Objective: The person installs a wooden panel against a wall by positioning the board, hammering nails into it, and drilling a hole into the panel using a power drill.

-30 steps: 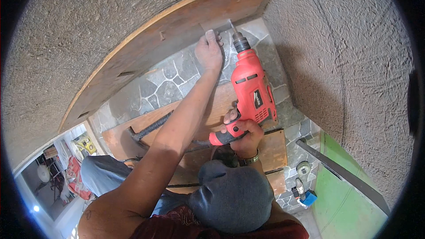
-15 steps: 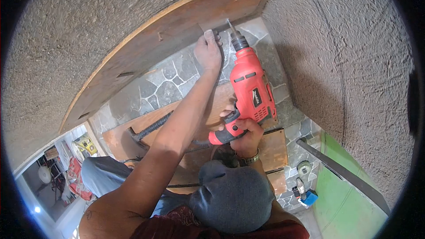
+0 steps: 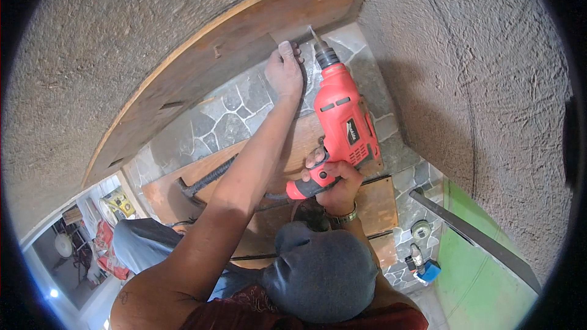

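Note:
My right hand (image 3: 338,184) is wrapped round the handle of a red and black power drill (image 3: 340,105). The drill points away and up, its thin bit (image 3: 315,35) reaching the lower part of a brown wooden board (image 3: 244,55) on the wall. Whether the tip has entered the wood, I cannot tell. Left of the chuck, my left hand (image 3: 284,73) is closed with its thumb up at the board's lower edge. What its fingers hold, if anything, is hidden.
A hammer (image 3: 211,176) with a dark wrapped handle lies on a wooden plank (image 3: 162,192) below my left forearm. Rough grey wall (image 3: 465,73) rises close on the right. A metal bar (image 3: 474,241), a tape roll (image 3: 420,230) and a blue-ended tool (image 3: 428,272) are lower right.
The drill and my right hand have shifted slightly left and forward. My left hand stays by the board's lower edge.

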`<move>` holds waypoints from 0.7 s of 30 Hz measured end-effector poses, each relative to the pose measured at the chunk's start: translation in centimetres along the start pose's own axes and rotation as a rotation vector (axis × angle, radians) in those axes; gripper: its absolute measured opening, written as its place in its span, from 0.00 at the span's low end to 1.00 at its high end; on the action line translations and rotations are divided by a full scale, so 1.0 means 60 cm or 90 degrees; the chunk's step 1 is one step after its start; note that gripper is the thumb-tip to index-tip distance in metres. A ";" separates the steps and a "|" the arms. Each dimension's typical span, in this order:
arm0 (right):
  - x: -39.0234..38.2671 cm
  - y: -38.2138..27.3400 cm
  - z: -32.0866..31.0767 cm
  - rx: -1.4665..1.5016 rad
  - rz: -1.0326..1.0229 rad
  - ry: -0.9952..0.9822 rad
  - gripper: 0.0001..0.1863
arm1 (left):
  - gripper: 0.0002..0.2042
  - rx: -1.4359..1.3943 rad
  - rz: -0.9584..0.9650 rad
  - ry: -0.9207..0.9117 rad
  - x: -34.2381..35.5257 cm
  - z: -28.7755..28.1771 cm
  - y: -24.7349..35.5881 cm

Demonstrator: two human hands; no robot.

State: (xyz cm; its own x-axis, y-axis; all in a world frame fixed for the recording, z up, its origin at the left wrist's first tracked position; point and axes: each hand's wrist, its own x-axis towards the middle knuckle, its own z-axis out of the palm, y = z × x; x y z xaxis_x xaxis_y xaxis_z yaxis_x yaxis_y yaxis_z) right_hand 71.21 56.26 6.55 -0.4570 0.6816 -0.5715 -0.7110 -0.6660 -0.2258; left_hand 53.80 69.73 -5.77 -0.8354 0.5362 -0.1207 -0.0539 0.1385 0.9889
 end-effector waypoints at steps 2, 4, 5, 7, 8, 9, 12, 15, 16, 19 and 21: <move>0.001 0.001 -0.009 0.053 -0.001 -0.047 0.28 | 0.25 -0.002 -0.006 -0.013 -0.003 0.000 0.004; 0.000 0.000 -0.007 0.061 0.004 -0.039 0.28 | 0.27 0.027 -0.010 -0.021 -0.005 -0.002 0.007; 0.000 -0.001 -0.006 0.068 0.009 -0.032 0.28 | 0.29 0.055 -0.014 -0.029 -0.006 -0.003 0.008; 0.002 0.000 -0.010 0.064 0.007 -0.035 0.28 | 0.29 0.058 -0.009 -0.029 -0.005 -0.003 0.009; 0.003 0.000 -0.011 0.060 0.005 -0.039 0.28 | 0.29 0.060 -0.004 -0.029 -0.004 -0.004 0.008; 0.003 0.000 -0.009 0.060 0.006 -0.039 0.28 | 0.29 0.060 -0.003 -0.029 -0.004 -0.004 0.008; 0.004 -0.001 -0.005 0.061 0.008 -0.027 0.27 | 0.29 0.042 -0.016 -0.027 -0.005 -0.002 0.008; 0.005 0.000 0.000 -0.001 -0.005 -0.021 0.30 | 0.29 0.040 -0.011 -0.029 -0.002 -0.004 0.004; 0.005 0.000 0.001 0.002 -0.009 -0.020 0.29 | 0.29 0.049 -0.012 -0.030 -0.002 -0.004 0.003; 0.007 0.001 -0.004 0.024 -0.017 -0.025 0.28 | 0.29 0.043 -0.011 -0.031 -0.001 -0.002 0.001; 0.008 0.004 -0.003 0.040 -0.021 -0.031 0.28 | 0.28 0.024 -0.012 -0.029 -0.001 -0.003 -0.001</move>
State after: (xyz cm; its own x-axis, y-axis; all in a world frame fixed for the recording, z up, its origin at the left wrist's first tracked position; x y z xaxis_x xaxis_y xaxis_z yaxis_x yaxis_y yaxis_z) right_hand 70.92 56.34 6.07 -0.4574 0.7177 -0.5251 -0.7573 -0.6239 -0.1931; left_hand 53.73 69.55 -5.80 -0.8089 0.5701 -0.1439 -0.0477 0.1804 0.9824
